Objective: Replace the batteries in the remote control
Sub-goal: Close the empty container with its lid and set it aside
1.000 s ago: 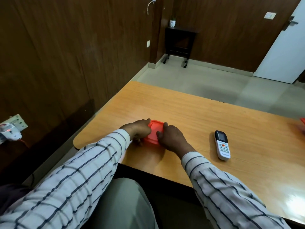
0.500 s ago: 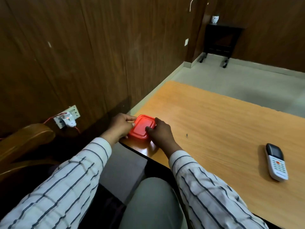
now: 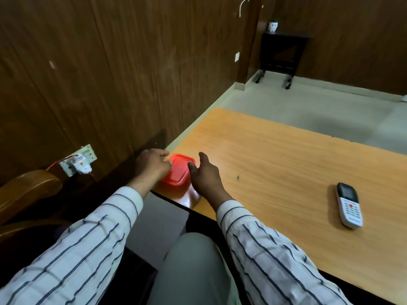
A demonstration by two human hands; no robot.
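Observation:
A small red lidded container (image 3: 178, 170) sits at the near left corner of the wooden table (image 3: 275, 155). My left hand (image 3: 152, 165) grips its left side, fingertips on the lid's rim. My right hand (image 3: 206, 176) is just right of the container, fingers spread and thumb raised, holding nothing. The white remote control (image 3: 349, 205) with a dark screen lies face up on the table far to the right, well away from both hands. No batteries are visible.
A wood-panelled wall runs close along the table's left side, with a wall socket and plugged charger (image 3: 78, 161) low down. A wooden chair arm (image 3: 26, 190) is at the far left. A dark side table (image 3: 282, 51) stands across the room.
The red container has been slid to the table's near left corner. My right hand has come off its lid and spread. The view has turned left, putting the remote further right.

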